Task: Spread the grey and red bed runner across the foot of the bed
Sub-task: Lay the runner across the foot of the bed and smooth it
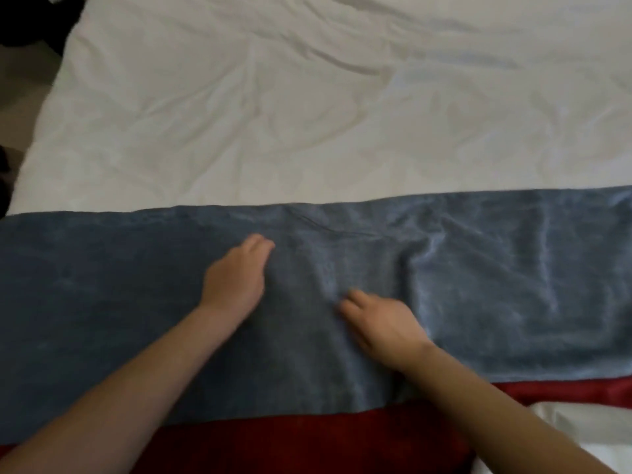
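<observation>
Where the white sheet (pixel 307 114) gives way to colour, the bed runner (pixel 496 285) lies as a broad band across the near part of the bed, running from the left edge of view to the right. Its upper face is a grey, short-piled, velvety cloth that catches the light in pale streaks; a red strip (pixel 273 439) of smoother fabric borders its near edge. The sheet beyond is thin and softly creased, with shallow folds fanning toward the far side. Both bare forearms reach in from below. The left hand (pixel 236 278) rests palm down on the grey pile, fingers held together and pointing away. The right hand (pixel 383 323) lies flat just beside it, fingers slightly parted and angled toward the left, their tips blurred. Between and right of the hands the cloth rises in soft ridges; a straight vertical crease marks the right portion.
</observation>
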A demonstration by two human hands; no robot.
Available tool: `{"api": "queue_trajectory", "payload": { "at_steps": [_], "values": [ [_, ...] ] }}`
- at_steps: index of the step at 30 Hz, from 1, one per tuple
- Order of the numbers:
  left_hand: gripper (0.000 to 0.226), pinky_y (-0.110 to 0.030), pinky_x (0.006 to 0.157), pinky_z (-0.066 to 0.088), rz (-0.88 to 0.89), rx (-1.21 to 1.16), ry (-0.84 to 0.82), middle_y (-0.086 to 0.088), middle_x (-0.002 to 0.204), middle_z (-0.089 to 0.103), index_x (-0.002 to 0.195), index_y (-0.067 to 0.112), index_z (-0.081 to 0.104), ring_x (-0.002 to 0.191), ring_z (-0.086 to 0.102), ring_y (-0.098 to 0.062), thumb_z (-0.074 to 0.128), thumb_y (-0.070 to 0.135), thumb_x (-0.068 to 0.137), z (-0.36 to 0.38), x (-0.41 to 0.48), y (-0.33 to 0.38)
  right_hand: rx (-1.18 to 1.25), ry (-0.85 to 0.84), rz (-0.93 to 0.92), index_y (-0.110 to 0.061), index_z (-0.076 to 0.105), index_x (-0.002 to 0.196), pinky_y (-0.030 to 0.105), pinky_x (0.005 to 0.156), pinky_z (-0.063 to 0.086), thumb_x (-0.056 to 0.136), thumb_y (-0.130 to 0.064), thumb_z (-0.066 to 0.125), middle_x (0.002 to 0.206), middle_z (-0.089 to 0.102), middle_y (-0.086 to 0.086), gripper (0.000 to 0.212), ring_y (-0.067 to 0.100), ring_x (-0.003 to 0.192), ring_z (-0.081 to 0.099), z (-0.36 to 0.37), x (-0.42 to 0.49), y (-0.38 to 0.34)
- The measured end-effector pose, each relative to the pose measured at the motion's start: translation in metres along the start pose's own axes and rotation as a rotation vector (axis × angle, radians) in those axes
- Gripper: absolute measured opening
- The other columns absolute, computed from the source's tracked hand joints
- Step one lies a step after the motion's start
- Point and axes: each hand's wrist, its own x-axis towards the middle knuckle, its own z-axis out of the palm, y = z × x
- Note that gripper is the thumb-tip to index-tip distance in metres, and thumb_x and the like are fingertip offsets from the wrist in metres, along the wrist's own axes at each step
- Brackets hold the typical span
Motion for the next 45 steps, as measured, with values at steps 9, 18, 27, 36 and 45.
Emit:
{"api": "queue_trajectory", "payload": {
  "at_steps": [9, 18, 27, 36, 45],
  "values": [
    [0.012, -0.037, 0.06, 0.043, -0.23, 0.153, -0.085, -0.009, 0.104, 0.05, 0.105, 0.015, 0.05, 0.079, 0.055, -0.03, 0.045, 0.016, 0.094, -0.042, 0.074, -0.148, 0.165, 0.085, 0.294, -0.022, 0.038, 0.132, 0.042, 0.073, 0.049, 0.097, -0.029, 0.041, 0.128, 0.044, 0.008, 0.036, 0.036, 0.094, 0.059, -0.028, 0.217, -0.01],
    [0.011, -0.043, 0.077, 0.047, -0.093, -0.09, -0.099, -0.008, 0.101, 0.055, 0.096, 0.01, 0.059, 0.088, 0.056, -0.028, 0.052, 0.019, 0.093, -0.02, 0.093, -0.118, -0.064, 0.049, 0.213, -0.02, 0.057, 0.101, 0.033, 0.062, 0.038, 0.095, -0.033, 0.045, 0.101, 0.05, 0.009, 0.019, 0.035, 0.081, 0.059, -0.031, 0.211, 0.067],
    [0.012, -0.046, 0.074, 0.048, -0.025, -0.198, -0.014, -0.011, 0.106, 0.05, 0.102, 0.008, 0.055, 0.084, 0.054, -0.028, 0.046, 0.01, 0.094, -0.016, 0.133, -0.03, -0.077, 0.136, 0.385, -0.024, 0.059, 0.095, 0.037, 0.066, 0.046, 0.094, -0.034, 0.044, 0.096, 0.056, 0.007, 0.018, 0.034, 0.08, 0.059, -0.068, 0.183, 0.154],
    [0.027, -0.042, 0.064, 0.053, -0.006, -0.066, 0.056, -0.001, 0.121, 0.049, 0.121, 0.018, 0.05, 0.087, 0.059, -0.023, 0.052, 0.018, 0.094, 0.008, 0.096, 0.007, 0.294, -0.048, 0.316, -0.029, 0.064, 0.086, 0.043, 0.073, 0.05, 0.089, -0.042, 0.053, 0.081, 0.068, -0.004, 0.018, 0.02, 0.077, 0.062, -0.061, 0.108, 0.189],
    [0.025, -0.037, 0.06, 0.044, -0.091, 0.044, -0.008, -0.009, 0.111, 0.047, 0.115, 0.012, 0.049, 0.079, 0.054, -0.026, 0.048, 0.012, 0.091, 0.021, 0.152, 0.055, -0.229, 0.071, 0.43, -0.017, 0.057, 0.092, 0.039, 0.071, 0.036, 0.093, -0.03, 0.048, 0.092, 0.067, 0.012, 0.016, 0.032, 0.089, 0.061, -0.041, 0.08, 0.261]
  ]
}}
